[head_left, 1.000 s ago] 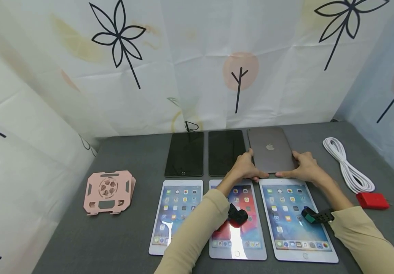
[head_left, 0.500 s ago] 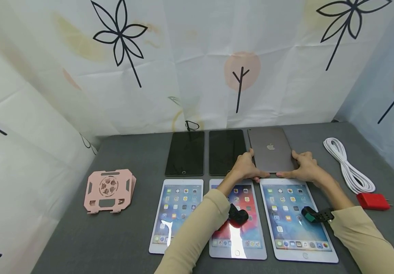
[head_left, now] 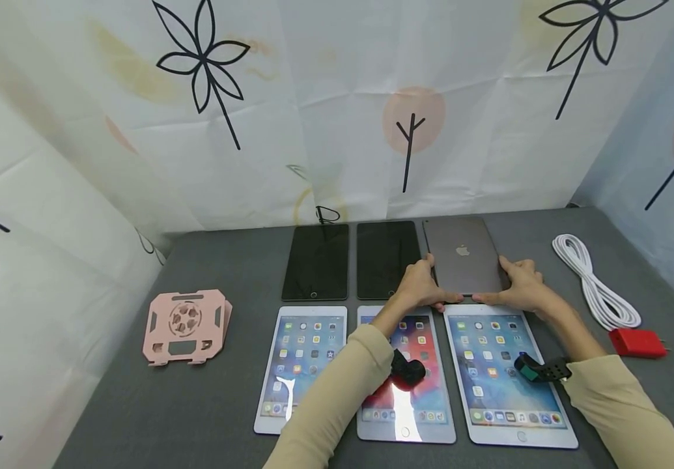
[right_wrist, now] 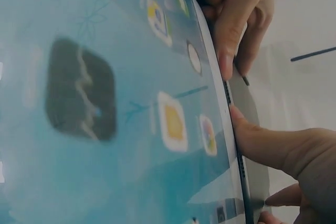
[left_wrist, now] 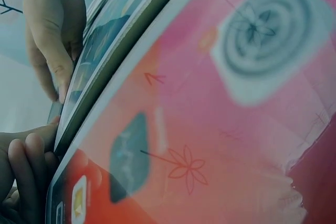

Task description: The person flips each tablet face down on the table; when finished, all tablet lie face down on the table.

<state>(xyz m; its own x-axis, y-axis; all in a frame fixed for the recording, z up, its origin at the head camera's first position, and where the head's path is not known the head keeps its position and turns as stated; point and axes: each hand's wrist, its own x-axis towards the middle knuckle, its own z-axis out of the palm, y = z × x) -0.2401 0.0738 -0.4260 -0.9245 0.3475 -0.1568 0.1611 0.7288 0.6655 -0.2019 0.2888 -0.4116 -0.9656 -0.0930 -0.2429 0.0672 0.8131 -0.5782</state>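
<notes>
While L hand (head_left: 421, 285) grips near L corner of face-down gray Apple tablet (head_left: 463, 257), R hand (head_left: 521, 286) grips near R corner; both part-curled, thumbs along near edge. Tablet lies in back row, beside black tablet (head_left: 388, 257), beyond white-framed iPad (head_left: 503, 371) w/ lit screen.

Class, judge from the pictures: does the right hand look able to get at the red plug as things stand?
Probably yes: the red plug lies uncovered beside the white cable, though the right hand would first have to leave the grey tablet.
</notes>
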